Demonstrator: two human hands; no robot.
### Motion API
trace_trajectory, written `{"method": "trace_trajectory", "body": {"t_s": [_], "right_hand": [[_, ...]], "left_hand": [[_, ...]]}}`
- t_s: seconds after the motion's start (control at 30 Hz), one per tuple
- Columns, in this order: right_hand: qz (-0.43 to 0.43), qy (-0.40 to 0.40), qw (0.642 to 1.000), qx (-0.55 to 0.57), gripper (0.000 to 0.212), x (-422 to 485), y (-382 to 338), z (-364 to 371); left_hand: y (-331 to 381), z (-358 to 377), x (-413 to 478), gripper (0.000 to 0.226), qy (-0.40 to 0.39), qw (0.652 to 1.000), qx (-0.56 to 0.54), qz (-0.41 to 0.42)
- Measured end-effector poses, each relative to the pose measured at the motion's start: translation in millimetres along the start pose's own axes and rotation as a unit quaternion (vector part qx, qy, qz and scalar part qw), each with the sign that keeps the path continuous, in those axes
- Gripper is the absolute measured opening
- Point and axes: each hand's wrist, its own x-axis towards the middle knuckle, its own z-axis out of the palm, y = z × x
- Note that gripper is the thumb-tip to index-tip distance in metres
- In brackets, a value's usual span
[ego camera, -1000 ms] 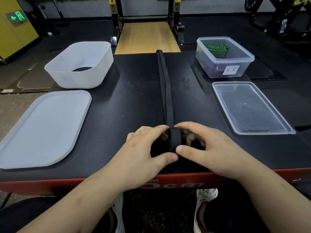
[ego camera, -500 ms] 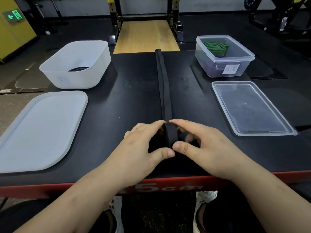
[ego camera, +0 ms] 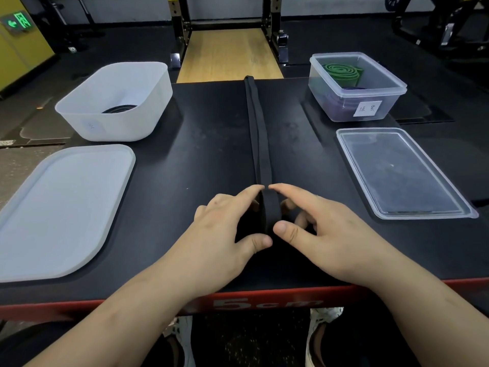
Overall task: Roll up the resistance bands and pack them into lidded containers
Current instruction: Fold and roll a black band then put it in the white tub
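A person's left hand and right hand pinch the started roll of a black band with curled fingers on the counter. Beyond the roll, most of it lies flat. A white tub, left of the roll, and a clear tub, right, already hold bands; neither is lidded.

On the desk a resistance band lies central; left, a tub stands behind the tub lid; right, a container behind the container lid.

Bare mat runs both sides of the stretched band. Left's hogged by the white tub and white lid, right by the clear box and clear lid.
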Motion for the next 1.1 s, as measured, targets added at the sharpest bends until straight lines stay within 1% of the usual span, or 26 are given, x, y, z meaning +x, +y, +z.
{"method": "trace_trajectory", "body": {"t_s": [0.1,0.27,0.43,0.5,0.57,0.63,0.7,0.77,0.83,0.93,1.03,1.1], "right_hand": [[0.007,-0.007,1.000,0.025,0.066,0,0,-3],[-0.004,0.003,1.000,0.029,0.061,-5,-3,-4],[-0.019,-0.038,0.999,0.029,0.049,-24,-5,-7],[-0.020,-0.042,0.999,0.019,0.046,-27,-3,-7],[-0.036,-0.024,0.999,0.005,0.042,-24,-2,-5],[-0.047,-0.022,0.999,-0.003,0.047,-20,-4,-3],[-0.036,-0.037,0.999,-0.001,0.054,-19,-4,-2],[-0.036,-0.045,0.998,0.007,0.053,-20,-3,-1],[-0.034,-0.033,0.999,0.017,0.046,-21,-5,-1],[-0.029,-0.019,0.999,0.008,0.047,-21,-7,-1],[-0.026,-0.012,1.000,0.009,0.044,-22,-8,-1],[-0.024,-0.012,1.000,0.005,0.045,-22,-8,-1]], "left_hand": [[4,-1,2,0.066,-0.002,1.000,-0.001,0.004],[10,-2,-5,0.060,0.001,1.000,-0.008,0.022],[13,5,-26,0.056,-0.003,0.997,-0.006,0.075],[14,7,-29,0.052,-0.009,0.996,0.001,0.086],[13,6,-27,0.049,-0.005,0.996,0.013,0.086],[6,5,-24,0.060,0.017,0.996,0.027,0.085],[2,3,-25,0.069,0.020,0.997,0.032,0.074],[3,3,-25,0.065,0.017,0.995,0.034,0.088],[3,4,-24,0.059,0.016,0.995,0.037,0.093],[1,5,-22,0.057,0.021,0.995,0.033,0.088],[3,5,-24,0.057,0.005,0.997,0.015,0.081],[6,4,-25,0.050,-0.004,0.997,0.000,0.075]]}}
